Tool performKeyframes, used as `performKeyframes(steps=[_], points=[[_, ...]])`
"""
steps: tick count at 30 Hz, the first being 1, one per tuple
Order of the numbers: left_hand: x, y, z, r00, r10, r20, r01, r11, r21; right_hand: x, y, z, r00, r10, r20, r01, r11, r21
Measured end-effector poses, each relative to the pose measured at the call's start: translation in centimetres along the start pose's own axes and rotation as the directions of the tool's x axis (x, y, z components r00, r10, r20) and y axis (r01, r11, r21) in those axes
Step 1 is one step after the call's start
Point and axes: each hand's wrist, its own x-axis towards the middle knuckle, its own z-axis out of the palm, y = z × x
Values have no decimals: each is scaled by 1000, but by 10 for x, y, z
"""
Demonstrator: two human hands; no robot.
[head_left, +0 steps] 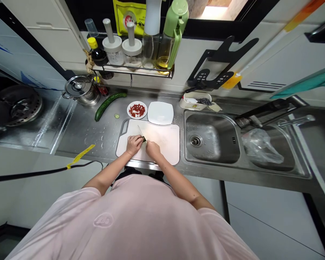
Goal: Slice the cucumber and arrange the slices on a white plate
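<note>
On the white cutting board (pixel 168 144), my left hand (pixel 134 144) is closed over a short dark green piece of cucumber (pixel 143 139). Most of that piece is hidden under my fingers. My right hand (pixel 153 150) grips a knife (pixel 141 131), its thin blade pointing up and to the left, right beside the cucumber piece. The knife's handle is covered by my fingers. Behind the board stand a white plate of chopped red pieces (pixel 137 109) and a bare white square plate (pixel 160 112). A long cucumber (pixel 108 104) lies farther left, near a cut cucumber end (pixel 116 116).
To the right is a steel sink (pixel 211 141), with a clear plastic bag (pixel 262 146) in the second basin. A lidded steel pot (pixel 82 90) stands at the back left, beside a stove burner (pixel 14 106). Above the counter, a rack (pixel 132 68) holds bottles and jars.
</note>
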Motion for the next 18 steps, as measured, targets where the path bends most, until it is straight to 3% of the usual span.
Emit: performKeyframes(steps=[11,18], points=[[-1,0,3,999,2,-37,-1,1000,21,-24,13,6,1000,2,25,-2,1000,-18],[-1,-1,3,1000,-6,-22,7,999,35,-12,8,5,999,6,31,-6,1000,-5]])
